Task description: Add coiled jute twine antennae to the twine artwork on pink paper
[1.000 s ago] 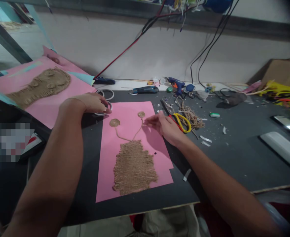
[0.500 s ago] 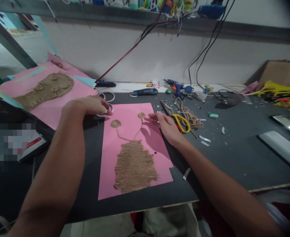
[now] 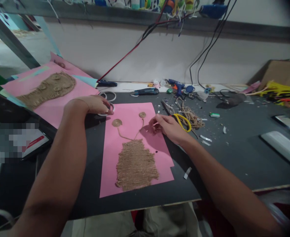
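Note:
On the pink sheet (image 3: pixel 111 158) lies a block of brown twine rows (image 3: pixel 136 166), with two twine strands leading up to a larger twine coil (image 3: pixel 116 122) and a smaller one (image 3: pixel 142 114). My left hand (image 3: pixel 97 104) rests at the sheet's upper left corner, fingers loosely stretched over white loop handles (image 3: pixel 110 95), probably scissors. Over the sheet's right edge hovers my right hand (image 3: pixel 166 126), its fingers loosely bent and apart, holding nothing visible. Just beyond it are yellow-handled scissors (image 3: pixel 183 122) and a tangle of loose twine (image 3: pixel 191 115).
A blue utility knife (image 3: pixel 146 91) and a blue glue gun (image 3: pixel 177 86) lie along the back. Other pink sheets (image 3: pixel 61 112), one bearing a twine figure (image 3: pixel 53 86), are stacked at left. Yellow strips (image 3: pixel 283 93) and a phone (image 3: pixel 289 123) are at right.
My right hand has drawn back from beside the small coil toward me, and its fingers have curled. My left hand stays at the upper left corner. The view has shifted slightly.

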Tool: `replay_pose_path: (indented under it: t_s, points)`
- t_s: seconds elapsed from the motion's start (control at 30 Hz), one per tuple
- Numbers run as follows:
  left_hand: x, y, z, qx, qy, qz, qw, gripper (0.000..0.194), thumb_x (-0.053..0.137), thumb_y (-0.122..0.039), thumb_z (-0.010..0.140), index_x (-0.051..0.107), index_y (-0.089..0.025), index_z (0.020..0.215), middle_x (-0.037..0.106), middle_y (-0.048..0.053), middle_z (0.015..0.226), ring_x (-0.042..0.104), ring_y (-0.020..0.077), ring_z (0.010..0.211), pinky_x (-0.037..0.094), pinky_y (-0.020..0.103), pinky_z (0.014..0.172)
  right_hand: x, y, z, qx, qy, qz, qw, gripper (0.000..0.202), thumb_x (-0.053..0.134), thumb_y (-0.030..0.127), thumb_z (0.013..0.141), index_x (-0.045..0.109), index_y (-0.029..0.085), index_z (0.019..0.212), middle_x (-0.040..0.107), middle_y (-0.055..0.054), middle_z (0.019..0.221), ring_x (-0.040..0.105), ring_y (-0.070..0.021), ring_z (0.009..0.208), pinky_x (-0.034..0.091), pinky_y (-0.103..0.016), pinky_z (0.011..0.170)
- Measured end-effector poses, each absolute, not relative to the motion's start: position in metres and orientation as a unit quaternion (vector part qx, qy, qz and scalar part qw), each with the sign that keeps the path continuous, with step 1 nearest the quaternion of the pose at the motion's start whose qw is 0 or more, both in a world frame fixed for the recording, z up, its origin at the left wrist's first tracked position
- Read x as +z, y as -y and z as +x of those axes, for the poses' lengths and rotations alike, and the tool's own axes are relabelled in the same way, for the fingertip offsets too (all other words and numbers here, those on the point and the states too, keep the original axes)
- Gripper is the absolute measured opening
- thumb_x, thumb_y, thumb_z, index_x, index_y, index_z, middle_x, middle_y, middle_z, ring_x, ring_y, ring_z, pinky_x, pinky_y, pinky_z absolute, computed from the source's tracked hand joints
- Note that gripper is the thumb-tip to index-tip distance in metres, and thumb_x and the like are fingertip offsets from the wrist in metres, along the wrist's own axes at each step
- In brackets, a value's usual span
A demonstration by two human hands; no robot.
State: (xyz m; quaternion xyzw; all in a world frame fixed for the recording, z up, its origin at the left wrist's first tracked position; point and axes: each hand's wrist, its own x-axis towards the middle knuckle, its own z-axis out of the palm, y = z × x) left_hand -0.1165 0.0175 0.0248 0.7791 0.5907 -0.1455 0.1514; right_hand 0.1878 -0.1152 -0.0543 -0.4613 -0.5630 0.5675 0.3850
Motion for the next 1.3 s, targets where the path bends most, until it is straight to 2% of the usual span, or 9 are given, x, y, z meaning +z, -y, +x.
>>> replay_pose_path:
  t_s: [0.17,0.3,0.43,0.77,0.83,0.93,1.0,1.1,1.3]
  points:
    - [0.024,-0.019,-0.119,-0.148,-0.583,0.784,0.155,0.057,0.067,-0.06,0.074,0.078,-0.035,0.125,0.073,0.001,0.135,0.066,0.0309,0.12,0.047,0.039,0.106,-0.035,0.121,0.204,0.545,0.738,-0.383,0.111,0.036,0.083,0.051,0.082,0.071,0.018,0.089,0.069,0.0,0.076,0.059,-0.0123,0.067,0.046,-0.026,0.063]
    - [0.024,-0.018,-0.118,-0.147,-0.589,0.778,0.158,0.058,0.067,-0.06,0.074,0.078,-0.035,0.125,0.074,0.001,0.133,0.066,0.0312,0.12,0.048,0.038,0.106,-0.026,0.128,0.203,0.513,0.778,-0.362,0.014,0.021,0.083,0.034,0.082,0.075,0.017,0.091,0.072,0.001,0.078,0.063,-0.013,0.07,0.045,-0.025,0.065]
    - [0.023,-0.019,-0.117,-0.147,-0.588,0.78,0.157,0.058,0.067,-0.061,0.073,0.078,-0.034,0.123,0.074,0.001,0.132,0.066,0.0313,0.119,0.049,0.039,0.105,-0.021,0.131,0.2,0.445,0.808,-0.385,0.003,0.011,0.074,0.027,0.089,0.074,0.017,0.088,0.074,-0.002,0.082,0.065,-0.0151,0.074,0.043,-0.026,0.066]
    - [0.018,-0.024,-0.123,-0.141,-0.579,0.786,0.161,0.057,0.068,-0.064,0.073,0.079,-0.035,0.12,0.074,0.002,0.133,0.068,0.0307,0.117,0.049,0.039,0.104,-0.008,0.123,0.25,0.536,0.706,-0.444,0.132,0.031,0.071,0.05,0.093,0.065,0.019,0.088,0.069,-0.002,0.077,0.064,-0.0135,0.067,0.048,-0.025,0.059]
    - [0.018,-0.024,-0.123,-0.138,-0.575,0.789,0.164,0.057,0.069,-0.063,0.073,0.079,-0.034,0.121,0.074,0.003,0.133,0.067,0.0309,0.117,0.049,0.039,0.102,-0.002,0.121,0.273,0.561,0.726,-0.382,0.107,0.031,0.076,0.049,0.09,0.071,0.02,0.083,0.07,-0.002,0.075,0.064,-0.012,0.068,0.048,-0.023,0.062]
    - [0.018,-0.024,-0.124,-0.136,-0.576,0.789,0.168,0.058,0.069,-0.063,0.073,0.078,-0.034,0.123,0.075,0.003,0.132,0.067,0.0311,0.117,0.05,0.038,0.101,0.003,0.121,0.303,0.648,0.749,-0.138,-0.001,0.036,0.09,0.056,0.072,0.076,0.023,0.068,0.071,-0.003,0.065,0.065,-0.0116,0.062,0.05,-0.023,0.064]
    - [0.018,-0.023,-0.124,-0.138,-0.573,0.789,0.172,0.06,0.068,-0.063,0.073,0.078,-0.035,0.125,0.075,0.004,0.131,0.067,0.031,0.116,0.05,0.038,0.101,0.004,0.123,0.311,0.653,0.751,-0.085,0.038,0.036,0.088,0.06,0.074,0.079,0.025,0.071,0.073,-0.003,0.065,0.067,-0.0109,0.061,0.05,-0.021,0.065]
    - [0.018,-0.023,-0.124,-0.138,-0.569,0.792,0.173,0.06,0.067,-0.063,0.074,0.077,-0.035,0.126,0.075,0.003,0.13,0.068,0.0301,0.115,0.05,0.037,0.1,0.003,0.127,0.301,0.627,0.747,-0.172,0.14,0.036,0.084,0.059,0.08,0.082,0.024,0.082,0.073,-0.005,0.068,0.067,-0.0131,0.065,0.051,-0.024,0.065]
    - [0.021,-0.02,-0.121,-0.137,-0.577,0.787,0.167,0.057,0.068,-0.062,0.073,0.078,-0.036,0.123,0.075,0.002,0.132,0.068,0.0295,0.114,0.05,0.036,0.1,-0.015,0.123,0.253,0.611,0.636,-0.421,0.211,0.04,0.085,0.053,0.081,0.078,0.019,0.101,0.077,-0.007,0.093,0.07,-0.0177,0.083,0.058,-0.03,0.073]
